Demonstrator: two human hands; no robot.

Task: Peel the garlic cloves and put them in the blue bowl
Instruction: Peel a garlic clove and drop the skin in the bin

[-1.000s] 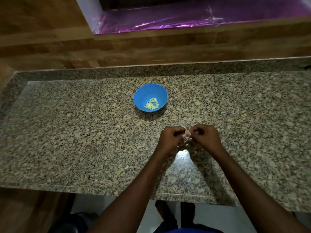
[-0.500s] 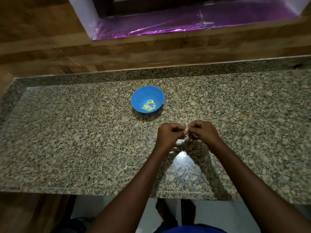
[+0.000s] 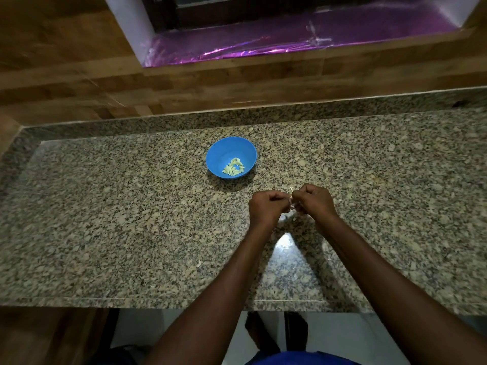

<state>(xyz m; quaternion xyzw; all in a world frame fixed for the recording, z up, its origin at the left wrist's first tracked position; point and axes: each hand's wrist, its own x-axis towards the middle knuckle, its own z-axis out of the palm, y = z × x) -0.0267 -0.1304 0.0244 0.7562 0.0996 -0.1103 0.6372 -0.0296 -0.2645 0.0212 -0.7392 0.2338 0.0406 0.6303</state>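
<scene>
Little has moved since the earlier frames: both hands stay together over the speckled granite counter (image 3: 105,219), just nearer than the round blue plastic bowl (image 3: 222,151). Left hand (image 3: 266,208) and right hand (image 3: 315,200) are curled, pinching a small pale garlic clove (image 3: 291,197) between them (mostly hidden). Peeled pale-green cloves (image 3: 234,167) lie in the bowl.

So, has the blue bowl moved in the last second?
No. The blue bowl keeps its spot against the back edge of the counter; only the view shifted.
</scene>
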